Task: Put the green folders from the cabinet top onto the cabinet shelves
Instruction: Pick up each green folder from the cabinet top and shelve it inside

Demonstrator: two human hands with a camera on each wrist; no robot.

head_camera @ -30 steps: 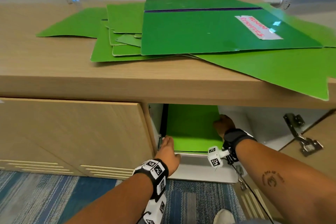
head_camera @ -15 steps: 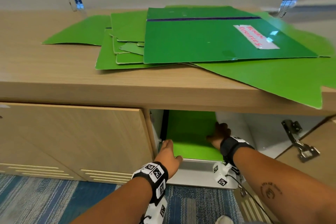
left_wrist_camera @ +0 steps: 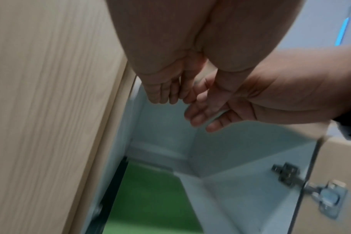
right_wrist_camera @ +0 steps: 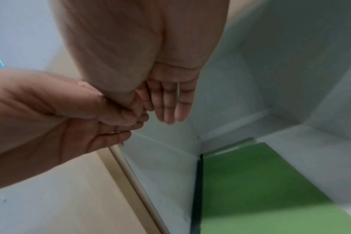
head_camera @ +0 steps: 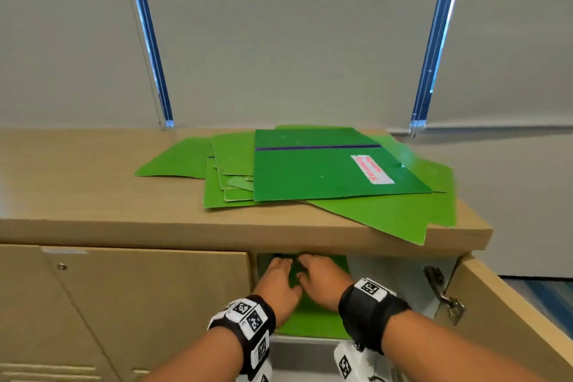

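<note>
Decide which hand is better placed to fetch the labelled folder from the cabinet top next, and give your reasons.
Right, probably. Both hands are empty above the shelved folder, but the right hand is on the side nearer the labelled folder, which lies up and to the right; the left hand would have to cross over.
</note>
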